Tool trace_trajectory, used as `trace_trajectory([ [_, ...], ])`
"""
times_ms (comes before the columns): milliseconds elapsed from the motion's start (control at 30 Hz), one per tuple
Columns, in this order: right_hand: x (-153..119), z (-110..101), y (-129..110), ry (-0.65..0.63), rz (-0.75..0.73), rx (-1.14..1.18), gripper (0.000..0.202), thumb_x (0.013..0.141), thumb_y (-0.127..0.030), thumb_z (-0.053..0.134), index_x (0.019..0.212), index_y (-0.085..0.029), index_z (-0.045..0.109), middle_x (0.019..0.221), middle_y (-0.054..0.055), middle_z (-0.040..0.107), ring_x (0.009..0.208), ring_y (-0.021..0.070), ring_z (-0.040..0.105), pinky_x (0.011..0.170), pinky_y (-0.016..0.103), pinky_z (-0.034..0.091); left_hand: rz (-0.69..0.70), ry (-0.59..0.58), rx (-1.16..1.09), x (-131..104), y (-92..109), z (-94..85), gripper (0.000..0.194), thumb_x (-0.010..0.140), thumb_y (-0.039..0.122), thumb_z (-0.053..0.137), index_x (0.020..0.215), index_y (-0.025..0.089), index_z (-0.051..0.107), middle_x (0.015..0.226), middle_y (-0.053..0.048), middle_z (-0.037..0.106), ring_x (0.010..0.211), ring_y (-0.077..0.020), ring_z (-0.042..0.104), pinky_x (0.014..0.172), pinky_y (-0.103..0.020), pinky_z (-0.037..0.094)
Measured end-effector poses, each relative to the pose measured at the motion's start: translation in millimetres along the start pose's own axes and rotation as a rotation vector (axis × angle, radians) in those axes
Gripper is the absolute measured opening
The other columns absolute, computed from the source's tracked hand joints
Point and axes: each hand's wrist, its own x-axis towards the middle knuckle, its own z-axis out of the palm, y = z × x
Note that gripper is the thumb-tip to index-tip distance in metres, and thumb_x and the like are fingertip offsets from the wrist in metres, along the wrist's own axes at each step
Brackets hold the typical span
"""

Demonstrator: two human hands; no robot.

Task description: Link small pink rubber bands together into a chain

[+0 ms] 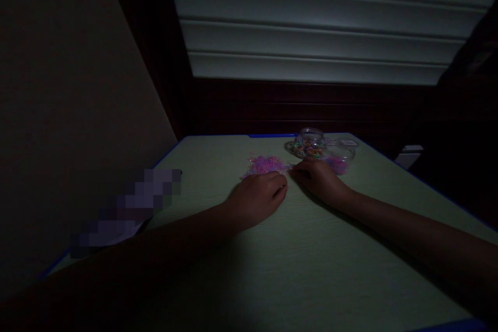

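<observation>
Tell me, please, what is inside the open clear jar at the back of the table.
Small loops in several colours, orange and green among them, fill the lower part of the jar. The outer loops hide whatever lies in the middle.

The only view was the head camera's, worn above the near edge of the table (311,270). It faced forward and down, close enough to take in both far corners, and reached past the far edge to the slatted panel (311,26) beyond.
</observation>
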Motion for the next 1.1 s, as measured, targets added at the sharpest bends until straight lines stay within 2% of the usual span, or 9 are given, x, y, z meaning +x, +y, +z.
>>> trace_trajectory([
  [300,-1.1,-0.2,-2.7,-0.028,0.054,-0.075,0.016,0.081,-0.02,0.044,0.081,-0.013,0.058,0.081,0.008,0.06,0.072,0.0142,0.054,0.065,0.022,0.038,-0.018,0.001,0.012,0.4,-0.5,0.9,0.019,0.084,0.025,0.035,0.081,0.019,0.053,0.079,0.0,0.057,0.069,-0.0114,0.053,0.064,-0.024,0.041],
  [500,-2.3,-0.5,-2.1,-0.011,0.101,-0.094,0.011,0.079,-0.016,0.042,0.08,-0.014,0.053,0.077,0.006,0.059,0.066,0.013,0.052,0.059,0.021,0.035,-0.012,-0.007,0.028,1.0,-0.2,0.3,0.021,0.084,0.024,0.034,0.081,0.019,0.053,0.08,-0.001,0.057,0.07,-0.012,0.054,0.065,-0.024,0.04],
  [867,-23.3,-15.1,-13.5,0.001,0.134,0.11,0.012,0.081,-0.019,0.041,0.078,-0.015,0.052,0.073,0.004,0.059,0.065,0.0125,0.052,0.061,0.022,0.037,-0.027,0.019,-0.003,0.9,0.9,1.4,0.019,0.084,0.026,0.035,0.083,0.019,0.054,0.081,-0.001,0.058,0.071,-0.0115,0.054,0.065,-0.024,0.041],
  [1100,-25.6,-19.4,-21.6,-0.01,0.072,0.126,0.012,0.082,-0.022,0.041,0.08,-0.015,0.051,0.073,0.004,0.058,0.064,0.0124,0.051,0.059,0.022,0.037,-0.051,0.019,0.003,0.8,1.8,-0.5,0.023,0.081,0.037,0.041,0.09,0.019,0.053,0.082,-0.001,0.058,0.072,-0.013,0.054,0.064,-0.025,0.041],
])
